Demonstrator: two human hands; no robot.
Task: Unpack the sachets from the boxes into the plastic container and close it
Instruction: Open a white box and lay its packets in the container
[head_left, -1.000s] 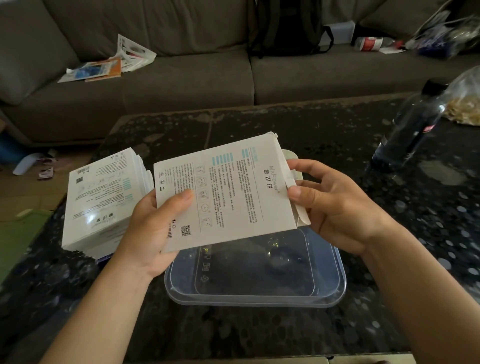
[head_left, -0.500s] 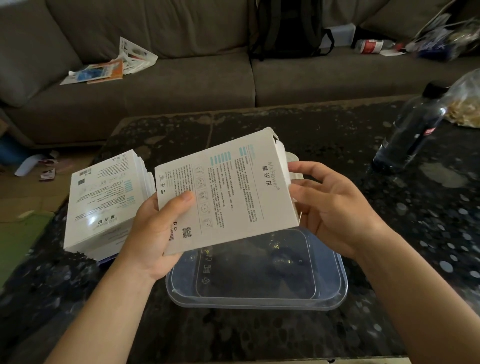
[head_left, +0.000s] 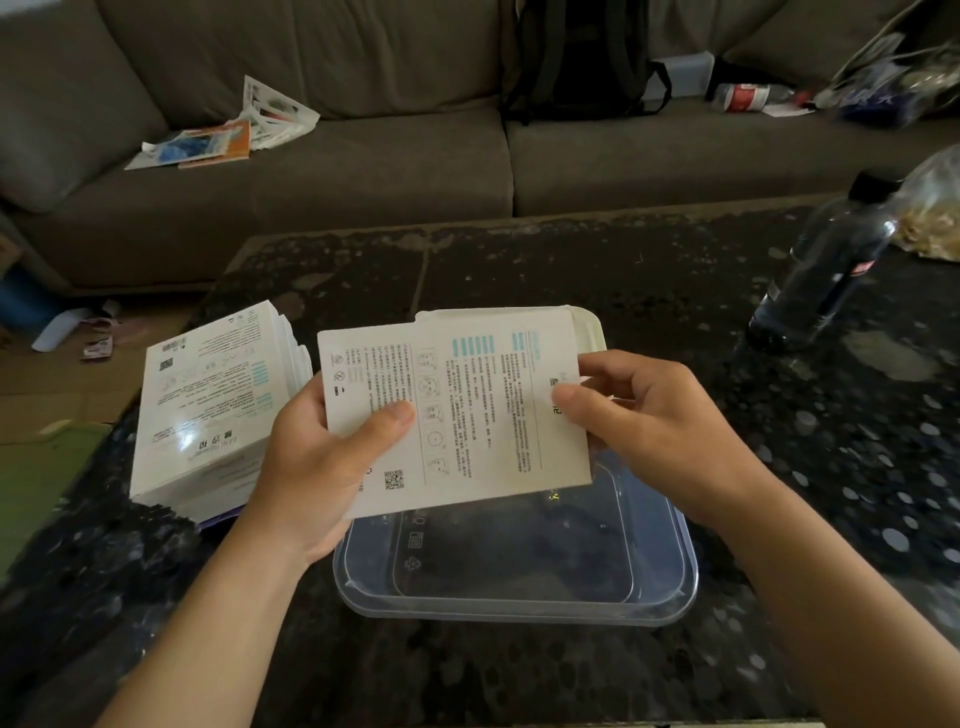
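I hold a flat white printed box (head_left: 467, 405) in both hands over the clear plastic container (head_left: 519, 603), which stands open on the dark table. My left hand (head_left: 322, 457) grips the box's left end, thumb on its printed face. My right hand (head_left: 644, 415) pinches the right end, thumb on top and fingers behind. The box's far flap edge shows along its top right. A stack of similar white boxes (head_left: 208, 405) lies on the table to the left. No loose sachets are visible.
A dark bottle (head_left: 826, 270) stands at the table's right, beside a clear bag (head_left: 935, 208). A white lid-like piece (head_left: 592, 327) peeks out behind the box. Beyond the table is a grey sofa (head_left: 363, 171) with papers, a backpack and clutter.
The box has tilted flatter and turned, its right end dropping. My right hand shifted from the end flap onto the box's right face with the thumb on top.
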